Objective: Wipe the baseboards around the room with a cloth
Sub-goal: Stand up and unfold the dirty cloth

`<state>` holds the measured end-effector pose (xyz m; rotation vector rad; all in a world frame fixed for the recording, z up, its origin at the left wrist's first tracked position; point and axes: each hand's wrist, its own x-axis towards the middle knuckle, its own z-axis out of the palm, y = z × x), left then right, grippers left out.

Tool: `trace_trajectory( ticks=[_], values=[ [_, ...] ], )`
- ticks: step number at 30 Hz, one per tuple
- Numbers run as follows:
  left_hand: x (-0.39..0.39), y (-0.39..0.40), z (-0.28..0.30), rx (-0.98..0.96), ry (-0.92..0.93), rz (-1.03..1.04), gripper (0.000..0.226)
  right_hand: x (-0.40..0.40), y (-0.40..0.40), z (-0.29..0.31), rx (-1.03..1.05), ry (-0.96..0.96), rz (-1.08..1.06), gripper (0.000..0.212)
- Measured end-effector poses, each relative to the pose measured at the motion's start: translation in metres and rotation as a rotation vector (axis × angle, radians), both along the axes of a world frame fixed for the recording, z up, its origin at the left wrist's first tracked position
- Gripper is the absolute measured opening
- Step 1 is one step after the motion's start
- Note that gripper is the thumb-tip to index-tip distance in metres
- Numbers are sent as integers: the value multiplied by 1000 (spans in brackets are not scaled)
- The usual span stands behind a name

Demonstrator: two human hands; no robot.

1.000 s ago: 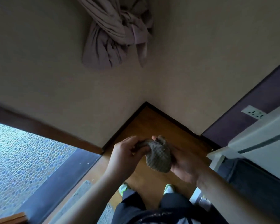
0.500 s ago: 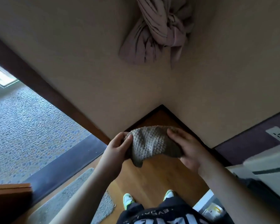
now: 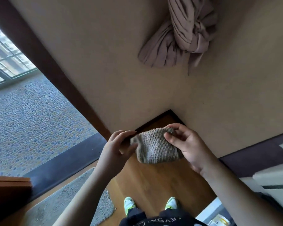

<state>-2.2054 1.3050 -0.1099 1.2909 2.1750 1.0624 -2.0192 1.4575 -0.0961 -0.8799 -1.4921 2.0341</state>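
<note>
Folding comes first: the cloth is pinched between both hands, left hand and right hand; a firm pad is best shaped before the baseboard is wiped.

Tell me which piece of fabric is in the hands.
The knobbly grey cloth, held by left hand and right hand. The knotted pink curtain hangs untouched; the grey mat lies on the floor.

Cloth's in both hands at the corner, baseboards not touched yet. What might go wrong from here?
1. The cloth is only pinched at its edges by the left hand and right hand; loosely bunched, it may wipe unevenly or slip.
2. The baseboard sits far below at the floor, so the tight corner could get skipped.
3. The knotted curtain hangs above that corner and may brush the head when bending down.
</note>
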Motion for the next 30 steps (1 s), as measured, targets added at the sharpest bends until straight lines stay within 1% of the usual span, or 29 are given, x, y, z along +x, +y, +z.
trace_trajectory(
  ticks=[1,3,6,8,10,13,17,20,24,28,30],
  values=[
    [3,2,4,25,10,-32,47,-1,-2,0,35,-20,16,37],
    [8,7,11,102,-16,-111,53,-1,-8,-2,119,-86,55,49],
    [15,13,14,172,-75,-219,49,-1,-15,-3,199,-127,97,52],
    [19,13,12,163,-160,-232,43,-2,-20,-1,190,-108,114,52],
    [19,8,11,152,-250,-226,43,-2,-25,2,186,-113,146,53],
    [15,4,11,128,-239,-239,44,-1,-30,6,201,-139,183,47],
    [15,4,11,184,-255,-200,21,2,-35,10,164,-94,197,35],
    [19,1,10,253,-272,-136,20,3,-41,10,102,-31,151,22],
    [26,-5,8,349,-264,-63,14,6,-46,8,101,-26,109,21],
    [28,-12,12,367,-160,-16,16,12,-47,8,140,-13,81,20],
    [28,-16,12,382,-138,1,19,16,-45,10,169,-4,62,22]
  ],
)
